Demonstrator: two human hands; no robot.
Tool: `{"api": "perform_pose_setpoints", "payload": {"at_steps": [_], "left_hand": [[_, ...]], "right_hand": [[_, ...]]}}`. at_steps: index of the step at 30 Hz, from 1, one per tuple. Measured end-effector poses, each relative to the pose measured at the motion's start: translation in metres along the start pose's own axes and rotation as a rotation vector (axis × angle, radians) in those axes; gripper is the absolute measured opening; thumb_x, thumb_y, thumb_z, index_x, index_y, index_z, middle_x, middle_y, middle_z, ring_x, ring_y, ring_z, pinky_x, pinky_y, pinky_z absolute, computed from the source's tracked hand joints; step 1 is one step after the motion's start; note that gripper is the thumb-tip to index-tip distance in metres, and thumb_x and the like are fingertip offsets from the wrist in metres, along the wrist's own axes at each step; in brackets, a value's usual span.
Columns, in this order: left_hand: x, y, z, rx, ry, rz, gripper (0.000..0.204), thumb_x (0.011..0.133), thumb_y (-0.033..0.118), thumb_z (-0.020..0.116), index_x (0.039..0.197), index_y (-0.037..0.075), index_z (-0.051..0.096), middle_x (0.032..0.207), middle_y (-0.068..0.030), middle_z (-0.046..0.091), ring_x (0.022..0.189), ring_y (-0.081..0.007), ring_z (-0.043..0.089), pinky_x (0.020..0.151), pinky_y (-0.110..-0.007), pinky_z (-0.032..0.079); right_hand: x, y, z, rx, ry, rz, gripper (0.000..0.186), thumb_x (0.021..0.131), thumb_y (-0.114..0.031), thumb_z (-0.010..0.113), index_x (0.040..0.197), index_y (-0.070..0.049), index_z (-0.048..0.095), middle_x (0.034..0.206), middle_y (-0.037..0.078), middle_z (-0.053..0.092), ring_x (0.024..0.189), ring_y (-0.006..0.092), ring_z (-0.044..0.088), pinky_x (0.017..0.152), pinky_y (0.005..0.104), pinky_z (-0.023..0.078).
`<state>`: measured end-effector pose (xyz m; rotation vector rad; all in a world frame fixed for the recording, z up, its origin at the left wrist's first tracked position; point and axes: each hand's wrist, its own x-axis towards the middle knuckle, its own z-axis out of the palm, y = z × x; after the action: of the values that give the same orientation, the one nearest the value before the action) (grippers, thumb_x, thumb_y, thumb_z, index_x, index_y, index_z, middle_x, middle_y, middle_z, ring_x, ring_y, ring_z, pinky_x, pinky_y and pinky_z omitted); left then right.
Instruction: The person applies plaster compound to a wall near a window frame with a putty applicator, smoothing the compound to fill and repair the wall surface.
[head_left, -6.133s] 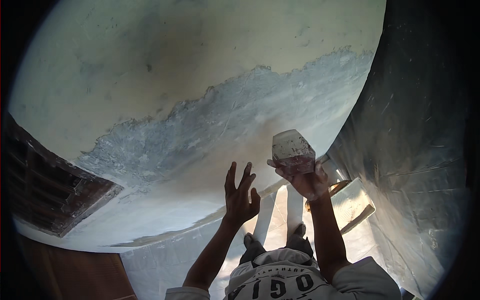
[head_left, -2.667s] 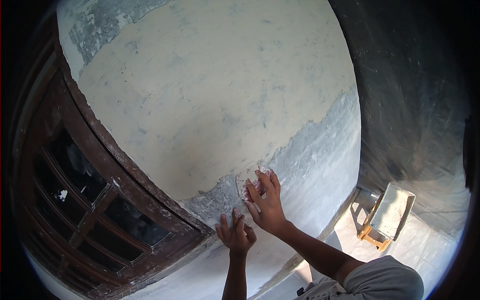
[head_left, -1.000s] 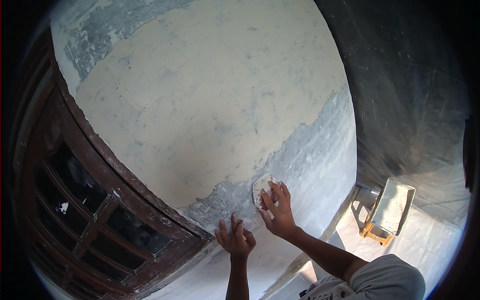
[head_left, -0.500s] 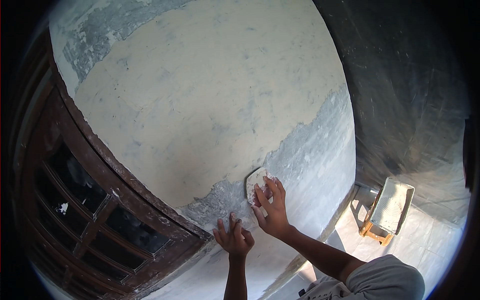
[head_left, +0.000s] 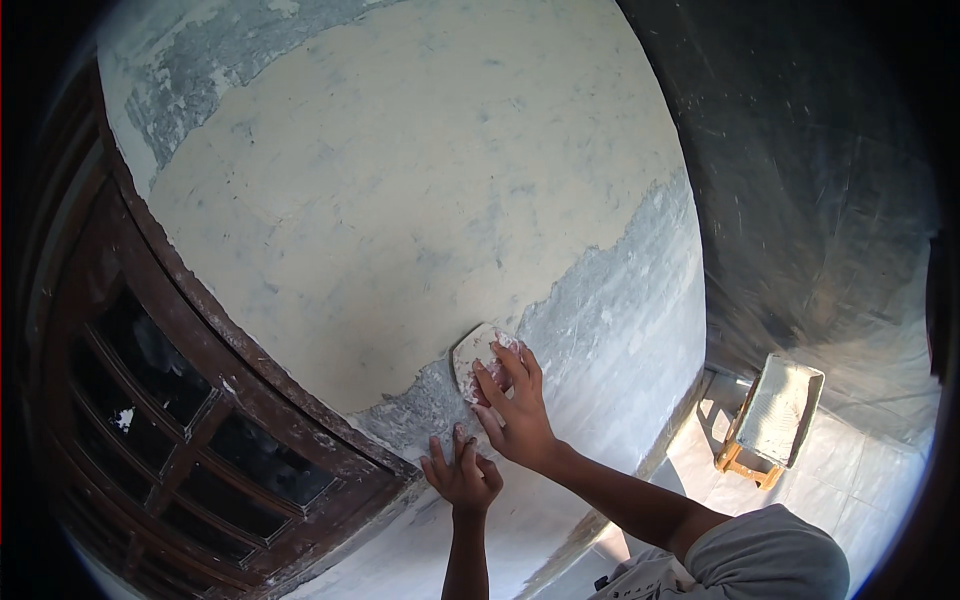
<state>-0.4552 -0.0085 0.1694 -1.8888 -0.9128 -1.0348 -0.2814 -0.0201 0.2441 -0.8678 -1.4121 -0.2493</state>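
Note:
My right hand [head_left: 515, 408] is closed on a flat, pale spreader plate [head_left: 478, 362] smeared with whitish and reddish material. Its face lies against the wall [head_left: 420, 200], right at the lower border of a broad cream putty coat, where bare grey surface begins. Lower and to the left, my left hand [head_left: 463, 477] has its fingers apart and holds nothing visible. Its fingertips are at the grey part of the wall; whether they touch it I cannot tell.
A dark brown wooden door frame with glass panes [head_left: 205, 440] borders the wall on the left. To the right, a tray with pale residue [head_left: 785, 410] rests on a small wooden stool [head_left: 745, 462] on the tiled floor. Dark sheeting [head_left: 800, 200] hangs behind it.
My right hand has slid left along the putty border with the spreader plate. My left hand has hardly shifted.

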Motion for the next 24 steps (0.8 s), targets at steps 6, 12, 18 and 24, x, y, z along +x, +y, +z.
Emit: {"api": "perform_pose_setpoints", "payload": {"at_steps": [6,12,18,24], "left_hand": [[0.002,0.0,-0.003,-0.009,-0.023,-0.016,0.029,0.091,0.019,0.053,0.114,0.003,0.062,0.136,-0.0173,0.064,0.146,-0.0454,0.036,0.119,-0.06,0.014],[0.001,0.001,-0.001,-0.019,-0.029,-0.008,0.03,0.091,0.018,0.052,0.115,0.003,0.061,0.137,-0.0184,0.064,0.147,-0.0452,0.034,0.12,-0.06,0.013],[0.001,0.0,-0.001,-0.002,-0.022,-0.005,0.03,0.089,0.017,0.053,0.116,0.004,0.06,0.137,-0.0185,0.064,0.147,-0.0456,0.034,0.12,-0.061,0.012],[0.0,0.001,0.0,0.005,-0.026,-0.012,0.031,0.088,0.016,0.054,0.115,0.004,0.06,0.137,-0.0185,0.064,0.146,-0.0459,0.034,0.12,-0.062,0.013]], "right_hand": [[-0.05,0.014,0.001,-0.039,-0.116,0.028,0.056,0.082,-0.008,0.074,0.136,-0.003,0.059,0.151,0.028,0.036,0.138,0.0559,0.029,0.116,0.0639,0.026],[-0.006,0.03,-0.019,-0.056,0.026,0.025,0.058,0.083,-0.008,0.073,0.138,-0.005,0.057,0.152,0.027,0.035,0.137,0.0554,0.03,0.116,0.0634,0.027],[-0.045,0.045,-0.019,-0.094,-0.059,0.053,0.057,0.084,-0.009,0.073,0.138,-0.006,0.057,0.151,0.027,0.035,0.137,0.0554,0.03,0.116,0.0633,0.026],[0.002,0.037,-0.016,-0.091,0.014,0.037,0.055,0.084,-0.009,0.073,0.137,-0.005,0.058,0.151,0.027,0.036,0.137,0.0562,0.029,0.116,0.0646,0.026]]}}
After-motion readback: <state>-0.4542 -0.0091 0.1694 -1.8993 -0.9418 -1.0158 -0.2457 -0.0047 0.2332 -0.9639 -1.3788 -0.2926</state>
